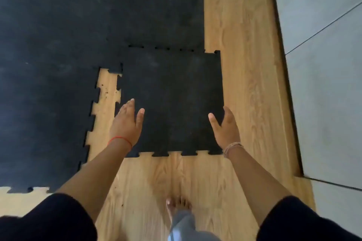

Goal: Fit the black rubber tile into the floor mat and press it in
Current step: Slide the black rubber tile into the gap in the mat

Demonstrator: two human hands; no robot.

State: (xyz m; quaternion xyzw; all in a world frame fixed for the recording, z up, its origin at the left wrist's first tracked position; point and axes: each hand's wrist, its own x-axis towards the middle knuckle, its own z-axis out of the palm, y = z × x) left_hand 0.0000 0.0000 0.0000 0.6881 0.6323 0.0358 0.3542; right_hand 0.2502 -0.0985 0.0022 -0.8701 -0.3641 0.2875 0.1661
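The black rubber tile (172, 101) with toothed edges lies in the corner gap of the black floor mat (58, 35). Its far edge meets the mat's teeth, and it sits shifted right, past the mat's right edge. A strip of bare wood shows between its left teeth and the mat's toothed edge. My left hand (126, 123) lies over the tile's left edge, thumb on top. My right hand (226, 126) grips the right edge, thumb on top and fingers curled around the side.
Light wooden floor (244, 84) runs to the right of and in front of the mat. A grey tiled surface (323, 64) borders it at the far right along a dark edge. My bare foot (178, 205) stands on the wood just behind the tile.
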